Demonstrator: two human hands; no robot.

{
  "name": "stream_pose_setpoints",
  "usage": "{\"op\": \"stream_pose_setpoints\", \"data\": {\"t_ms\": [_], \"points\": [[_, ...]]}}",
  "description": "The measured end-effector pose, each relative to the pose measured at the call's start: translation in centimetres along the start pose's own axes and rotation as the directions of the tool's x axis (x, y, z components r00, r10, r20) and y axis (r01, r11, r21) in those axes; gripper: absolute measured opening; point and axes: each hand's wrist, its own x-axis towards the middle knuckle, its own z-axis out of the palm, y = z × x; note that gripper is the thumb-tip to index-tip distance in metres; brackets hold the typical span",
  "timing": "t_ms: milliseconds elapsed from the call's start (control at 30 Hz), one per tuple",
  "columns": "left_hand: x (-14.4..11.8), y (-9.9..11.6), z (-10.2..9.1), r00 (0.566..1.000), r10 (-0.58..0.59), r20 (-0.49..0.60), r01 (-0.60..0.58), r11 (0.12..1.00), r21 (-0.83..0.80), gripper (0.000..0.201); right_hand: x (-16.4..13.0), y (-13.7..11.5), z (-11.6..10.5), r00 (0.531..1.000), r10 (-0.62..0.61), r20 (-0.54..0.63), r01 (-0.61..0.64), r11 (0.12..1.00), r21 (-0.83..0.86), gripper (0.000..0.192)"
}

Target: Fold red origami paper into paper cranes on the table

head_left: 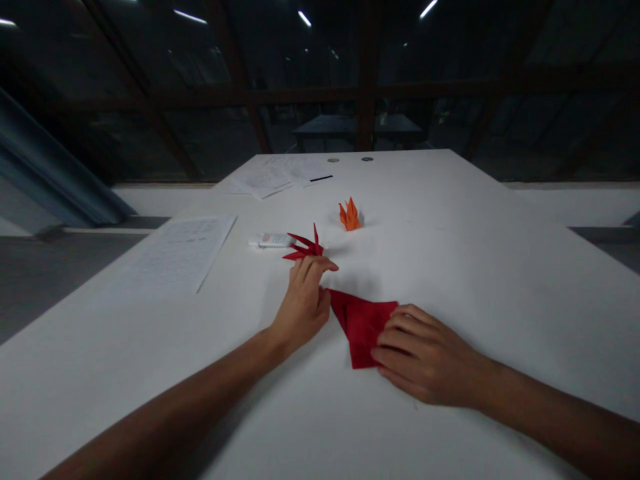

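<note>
Table (450, 220): white, bears everything here.
Printed sheet (175, 253): well left of the red paper, flat on the table.
Far papers (280, 175): well beyond the red paper, near the far edge.
Right hand (425, 357): fingers flat and extended, pressing the red paper's right corner.
Left hand (303, 303): fingers curled, tips pinching the red paper's left point.
Red paper (361, 323): folded flat, between both hands.
Red folded figure (305, 245): spiky, just beyond the red paper.
Glue tube (271, 240): left of that figure, lying down.
Orange folded figure (350, 215): upright, beyond the red paper.
</note>
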Motion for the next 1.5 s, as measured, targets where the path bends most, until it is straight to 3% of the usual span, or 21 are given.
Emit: {"op": "stream_pose_setpoints", "data": {"t_ms": [100, 200, 267, 367, 533, 633, 800, 867, 967, 1067, 1200, 1500], "points": [[0.1, 0.4, -0.4, 0.966, 0.18, 0.186, -0.159, 0.98, -0.121, 0.027, -0.1, 0.2, -0.2, 0.991, 0.107, -0.084, -0.09, 0.979, 0.18, 0.017], [0.3, 1.0, -0.5, 0.845, 0.322, 0.426, -0.271, 0.946, -0.177, 0.013, -0.3, 1.3, -0.2, 0.92, 0.309, -0.241, -0.246, 0.934, 0.258, 0.023], [0.4, 1.2, -0.5, 0.809, 0.345, 0.476, -0.28, 0.938, -0.204, 0.014, -0.5, 2.4, -0.1, 0.88, 0.42, -0.22, -0.344, 0.885, 0.314, 0.034], [0.4, 1.1, -0.3, 0.818, 0.355, 0.453, -0.285, 0.934, -0.216, 0.018, -0.6, 3.6, -0.1, 0.882, 0.467, -0.066, -0.4, 0.815, 0.419, 0.05], [0.2, 0.6, 0.0, 0.804, 0.414, 0.427, -0.311, 0.905, -0.291, 0.022, -0.3, 3.5, -0.6, 0.943, 0.324, 0.078, -0.326, 0.853, 0.406, 0.066], [0.4, 0.9, -0.5, 0.808, 0.358, 0.467, -0.221, 0.92, -0.323, 0.023, -0.2, 3.3, -0.7, 0.943, 0.318, 0.098, -0.33, 0.86, 0.389, 0.057], [0.6, 1.7, -1.4, 0.79, 0.353, 0.501, -0.196, 0.92, -0.338, 0.056, -0.2, 3.4, -0.3, 0.941, 0.335, 0.051, -0.33, 0.87, 0.367, 0.031], [0.6, 2.0, -1.6, 0.781, 0.355, 0.513, -0.206, 0.923, -0.325, 0.062, -0.3, 3.4, -0.3, 0.945, 0.322, 0.062, -0.321, 0.868, 0.378, 0.032], [0.5, 2.4, -1.7, 0.769, 0.334, 0.546, -0.214, 0.938, -0.272, 0.069, -0.4, 3.4, -0.5, 0.942, 0.32, 0.101, -0.334, 0.863, 0.38, 0.051], [0.3, 2.8, -1.8, 0.767, 0.307, 0.563, -0.22, 0.951, -0.22, 0.064, -0.4, 3.4, -0.5, 0.927, 0.357, 0.116, -0.374, 0.862, 0.341, 0.064], [0.2, 2.8, -1.8, 0.768, 0.296, 0.568, -0.214, 0.954, -0.209, 0.048, -0.3, 3.4, -0.3, 0.923, 0.373, 0.096, -0.383, 0.863, 0.33, 0.058], [0.2, 2.3, -1.6, 0.782, 0.33, 0.528, -0.215, 0.939, -0.268, 0.038, 0.0, 3.1, -0.9, 0.927, 0.368, 0.074, -0.371, 0.868, 0.329, 0.058]]}}
